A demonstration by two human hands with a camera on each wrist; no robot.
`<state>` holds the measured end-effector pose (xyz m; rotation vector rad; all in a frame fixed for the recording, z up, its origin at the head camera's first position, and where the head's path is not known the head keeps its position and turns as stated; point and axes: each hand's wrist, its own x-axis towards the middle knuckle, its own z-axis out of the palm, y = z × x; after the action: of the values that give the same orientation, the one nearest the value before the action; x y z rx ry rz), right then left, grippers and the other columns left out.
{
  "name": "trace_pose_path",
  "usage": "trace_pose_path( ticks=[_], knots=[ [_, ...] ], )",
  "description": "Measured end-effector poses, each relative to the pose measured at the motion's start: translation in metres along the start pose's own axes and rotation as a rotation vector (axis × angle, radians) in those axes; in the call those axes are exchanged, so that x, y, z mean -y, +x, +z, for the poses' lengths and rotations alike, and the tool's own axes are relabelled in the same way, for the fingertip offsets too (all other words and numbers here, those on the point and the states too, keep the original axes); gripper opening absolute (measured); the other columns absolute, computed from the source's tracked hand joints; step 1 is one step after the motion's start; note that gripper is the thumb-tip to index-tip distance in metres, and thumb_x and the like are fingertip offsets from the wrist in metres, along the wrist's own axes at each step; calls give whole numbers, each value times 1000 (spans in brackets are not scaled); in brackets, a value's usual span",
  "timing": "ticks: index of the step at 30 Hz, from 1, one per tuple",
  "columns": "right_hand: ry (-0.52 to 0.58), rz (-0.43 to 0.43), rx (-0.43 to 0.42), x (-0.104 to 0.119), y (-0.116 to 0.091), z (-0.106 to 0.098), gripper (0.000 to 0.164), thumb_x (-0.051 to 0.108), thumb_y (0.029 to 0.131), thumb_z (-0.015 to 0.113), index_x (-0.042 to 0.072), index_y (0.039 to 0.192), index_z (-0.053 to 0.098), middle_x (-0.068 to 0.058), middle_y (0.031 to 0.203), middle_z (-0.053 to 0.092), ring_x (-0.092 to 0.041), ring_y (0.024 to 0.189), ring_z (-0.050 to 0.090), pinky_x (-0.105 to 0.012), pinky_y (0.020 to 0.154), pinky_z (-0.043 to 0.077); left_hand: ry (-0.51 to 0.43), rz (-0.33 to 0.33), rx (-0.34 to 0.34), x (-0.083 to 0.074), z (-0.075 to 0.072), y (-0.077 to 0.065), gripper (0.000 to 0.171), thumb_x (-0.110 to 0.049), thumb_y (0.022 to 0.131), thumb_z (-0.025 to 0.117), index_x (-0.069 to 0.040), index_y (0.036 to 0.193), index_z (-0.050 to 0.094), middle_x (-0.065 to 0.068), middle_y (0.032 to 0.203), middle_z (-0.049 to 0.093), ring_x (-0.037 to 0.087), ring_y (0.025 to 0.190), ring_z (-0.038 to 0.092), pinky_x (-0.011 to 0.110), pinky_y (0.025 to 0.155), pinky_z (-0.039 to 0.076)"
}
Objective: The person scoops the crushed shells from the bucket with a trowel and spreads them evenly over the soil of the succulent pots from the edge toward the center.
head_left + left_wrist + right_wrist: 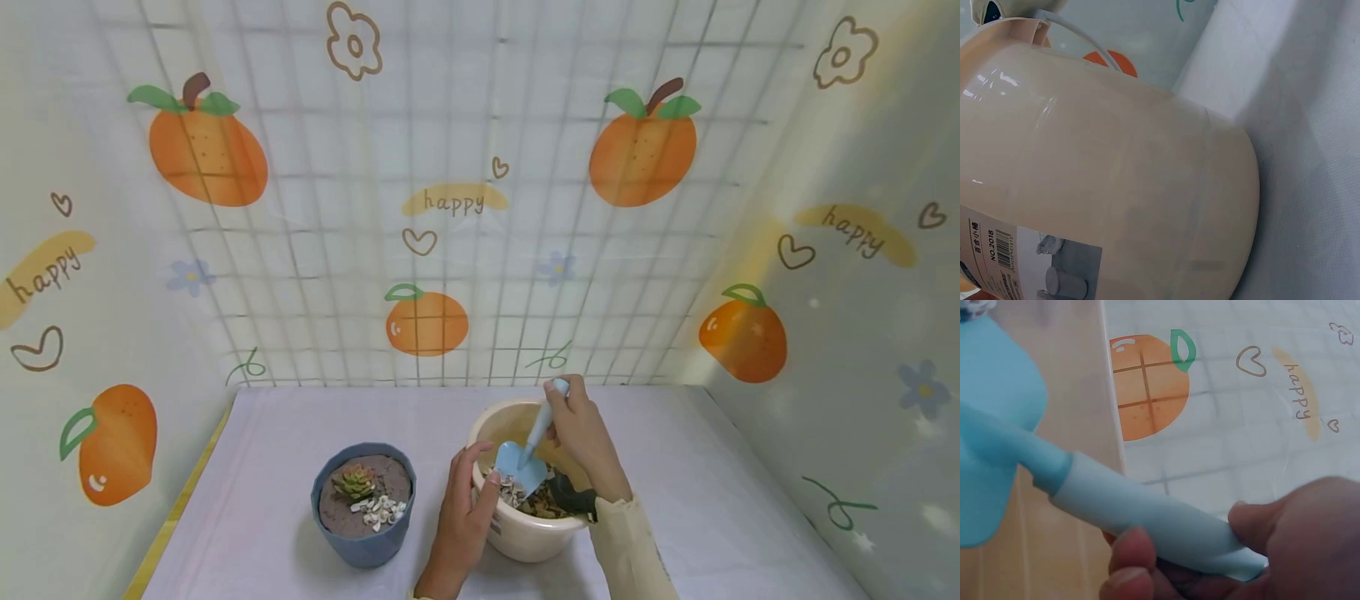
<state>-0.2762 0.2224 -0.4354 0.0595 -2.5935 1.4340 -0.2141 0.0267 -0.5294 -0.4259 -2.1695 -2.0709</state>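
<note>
A cream plastic bucket (525,537) stands right of centre on the table. My left hand (463,521) grips its near-left rim, with fingertips and thumb at the edge. Inside, my right hand (585,429) holds a light blue toy trowel (538,433) by its handle, fingers and thumb wrapped around it in the right wrist view. The trowel's blade points down at whitish pebbles (512,492) and brown loose material (542,504). A dark object (572,496) lies beside them, partly behind my right forearm. The left wrist view shows the bucket's labelled outer wall (1135,162), but no fingers.
A blue-grey pot (365,550) sits left of the bucket. Its brownish-grey soil (337,512) bears a small succulent (355,482) and white pebbles (380,511). A white cloth (255,467) covers the table, and patterned sheeting over a wire grid (450,267) surrounds it.
</note>
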Motion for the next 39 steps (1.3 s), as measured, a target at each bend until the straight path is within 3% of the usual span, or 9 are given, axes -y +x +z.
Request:
trace_pose_path(
  ticks=[7, 15, 20, 28, 39],
  knots=[
    [-2, 17, -7, -1, 1, 1, 45, 39, 115, 39, 3, 141, 42, -15, 72, 61, -35, 62, 62, -34, 54, 51, 7, 2, -5, 0, 0, 0, 41, -32, 110, 54, -25, 150, 50, 1, 155, 39, 26, 151, 28, 65, 117, 25],
    [-3, 46, -31, 0, 0, -1, 47, 39, 115, 38, 3, 143, 40, -15, 73, 61, -23, 59, 59, -33, 54, 49, 9, 7, -5, 2, 1, -1, 44, -36, 109, 54, -22, 151, 50, 0, 153, 40, 25, 151, 28, 64, 117, 24],
    [-18, 48, -37, 0, 0, -1, 47, 41, 115, 38, 4, 144, 40, -12, 71, 60, -24, 60, 60, -33, 55, 49, 12, 7, -4, 2, 1, -1, 44, -37, 109, 54, -22, 151, 50, 0, 153, 40, 25, 151, 28, 64, 117, 24],
    [-17, 32, -55, 2, -1, -2, 46, 43, 114, 38, 7, 143, 43, -20, 75, 64, -24, 58, 58, -34, 54, 46, 8, 6, -4, 2, 0, 0, 43, -33, 110, 54, -22, 151, 50, 0, 154, 39, 26, 151, 28, 65, 117, 24],
    [-18, 41, -114, 0, -1, -1, 47, 46, 114, 38, 8, 141, 44, -7, 68, 57, -24, 58, 55, -34, 55, 43, 8, 12, -6, 3, 0, -1, 41, -28, 110, 53, -21, 151, 50, -1, 154, 40, 26, 151, 28, 64, 117, 25]
  ],
)
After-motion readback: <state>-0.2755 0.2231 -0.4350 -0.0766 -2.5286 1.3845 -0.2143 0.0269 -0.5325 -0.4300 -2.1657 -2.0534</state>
